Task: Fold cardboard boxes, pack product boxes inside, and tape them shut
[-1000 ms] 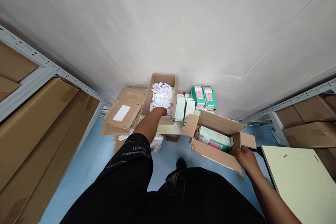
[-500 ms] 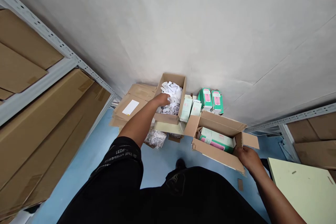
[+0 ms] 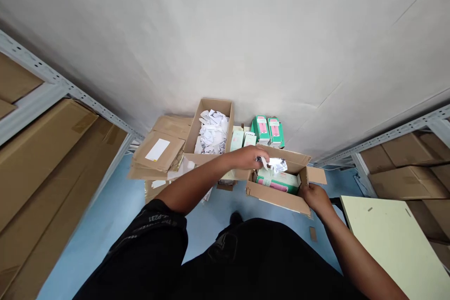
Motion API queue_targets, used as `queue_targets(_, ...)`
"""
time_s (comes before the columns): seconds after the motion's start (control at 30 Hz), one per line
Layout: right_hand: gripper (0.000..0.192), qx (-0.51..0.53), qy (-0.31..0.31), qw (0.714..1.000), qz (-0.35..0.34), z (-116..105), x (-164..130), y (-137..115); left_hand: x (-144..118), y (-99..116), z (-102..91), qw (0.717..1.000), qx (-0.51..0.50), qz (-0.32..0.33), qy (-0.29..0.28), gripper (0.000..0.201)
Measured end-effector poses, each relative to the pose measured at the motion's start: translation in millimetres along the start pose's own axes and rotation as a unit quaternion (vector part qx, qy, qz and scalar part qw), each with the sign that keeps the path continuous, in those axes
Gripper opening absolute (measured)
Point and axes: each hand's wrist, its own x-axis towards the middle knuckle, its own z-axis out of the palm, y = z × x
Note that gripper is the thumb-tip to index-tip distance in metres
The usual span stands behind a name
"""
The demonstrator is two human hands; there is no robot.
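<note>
— Cardboard carton (image 3: 274, 198) at centre right of the frame, flaps up, gripped at its right end by the right hand (image 3: 315, 197), fingers curled closed around the near corner.

— And the left hand (image 3: 253, 157)?

— Stretched across to the carton's upper left rim, fingers pinched shut on a wad of crumpled white paper (image 3: 277, 165), held just above the opening. Below the wad, inside the carton, a green and pink product box (image 3: 277, 182) lying flat.

— Source of the paper?

— Cannot tell for sure; a second open box (image 3: 211, 132) full of white paper scraps at upper centre, well apart from the hand. Just right of it, pale green packs (image 3: 242, 140) and two green and pink boxes (image 3: 267, 130) standing against the white wall (image 3: 225, 33).

— Edges, free room?

— Flattened cartons (image 3: 161, 152) piled left of the scrap box. Bare blue floor (image 3: 116, 215) open at lower left. Metal racking (image 3: 63, 86) with large brown cartons along the left edge, more racking at far right. Pale table corner (image 3: 393, 239) close by the right forearm at lower right.
</note>
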Motion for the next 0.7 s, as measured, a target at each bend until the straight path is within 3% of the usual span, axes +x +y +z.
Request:
queue_targets(0.07,0.045,0.002,0.007,1.0,0.002,2.1,-0.5,1.8,14.3,-8.5,23.4,1.0,-0.009,-0.002,-0.023,0.04)
queue_targets(0.17,0.042,0.004,0.011,1.0,0.007,6.2,-1.6,6.2,23.7,-22.1,38.0,0.999,-0.015,-0.001,-0.041,0.046)
queue_targets(0.37,0.039,0.028,0.016,0.999,0.03,7.4,-9.5,15.1,5.7,-8.3,29.8,0.999,-0.043,0.001,-0.033,0.062)
queue_targets(0.47,0.04,0.046,0.018,0.998,0.042,5.2,-16.5,20.2,-12.4,1.3,30.9,0.998,-0.024,-0.019,0.054,0.058)
queue_targets(0.53,0.04,0.057,0.027,0.997,0.051,4.2,-22.2,24.3,-22.7,1.0,37.0,0.983,0.034,-0.066,0.169,0.058)
queue_targets(0.6,0.04,0.066,0.044,0.995,0.065,3.7,-28.7,29.1,-28.2,-4.1,48.5,0.959,0.054,-0.152,0.235,0.065)
queue_targets(0.63,0.039,0.072,0.054,0.993,0.072,3.6,-32.3,31.9,-28.5,-7.5,56.5,0.952,0.032,-0.2,0.23,0.071)
queue_targets(0.7,0.039,0.089,0.07,0.99,0.088,3.3,-40.3,38.4,-23.6,-13.8,76.7,0.947,-0.06,-0.273,0.159,0.077)
